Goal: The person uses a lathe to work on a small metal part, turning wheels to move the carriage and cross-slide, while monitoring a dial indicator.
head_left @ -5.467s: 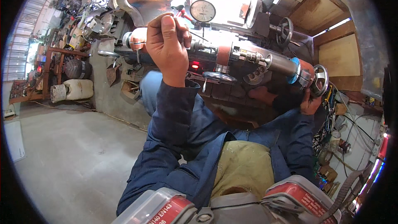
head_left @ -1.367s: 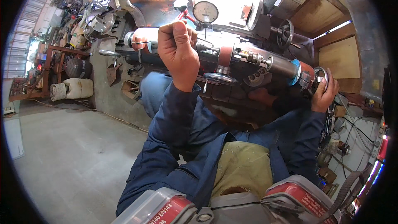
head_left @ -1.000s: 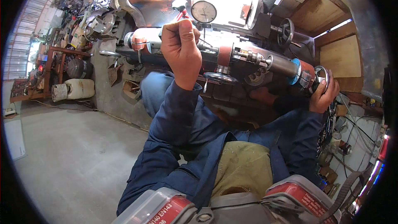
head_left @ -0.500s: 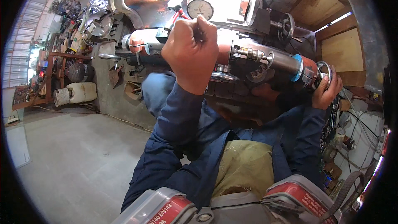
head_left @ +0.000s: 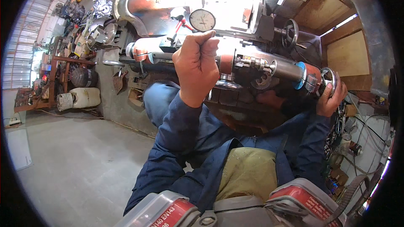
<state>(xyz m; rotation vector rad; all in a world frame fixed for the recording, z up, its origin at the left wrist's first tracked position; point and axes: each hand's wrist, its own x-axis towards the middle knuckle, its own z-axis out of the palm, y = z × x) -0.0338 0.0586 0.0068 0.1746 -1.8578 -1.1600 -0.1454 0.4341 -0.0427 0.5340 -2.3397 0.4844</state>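
My left hand (head_left: 197,64) is raised with curled fingers in front of a small machine with orange-red and steel parts, just below a round white dial gauge (head_left: 202,20) on a red-armed holder (head_left: 182,25). Whatever those fingers hold is hidden. A steel shaft with stepped fittings (head_left: 252,62) runs rightward from behind the hand to a steel cylinder (head_left: 286,70) with a blue ring. At that right end my right hand (head_left: 330,98) grips a chrome handwheel (head_left: 327,77). A larger chrome handwheel (head_left: 225,84) sits low behind my left hand.
A larger machine body (head_left: 151,2) with a second handwheel (head_left: 289,33) stands behind. Cluttered tools and parts (head_left: 84,33), a rusty frame (head_left: 59,61) and pale jerrycans (head_left: 84,97) are left. Concrete floor (head_left: 88,151) lies lower left; wooden panels (head_left: 345,54) and hanging cables (head_left: 366,124) are right.
My left hand has shifted rightward and down, now covering more of the shaft's middle. My right hand stays at the handwheel, higher than 5.5 seconds ago. The view has moved slightly.
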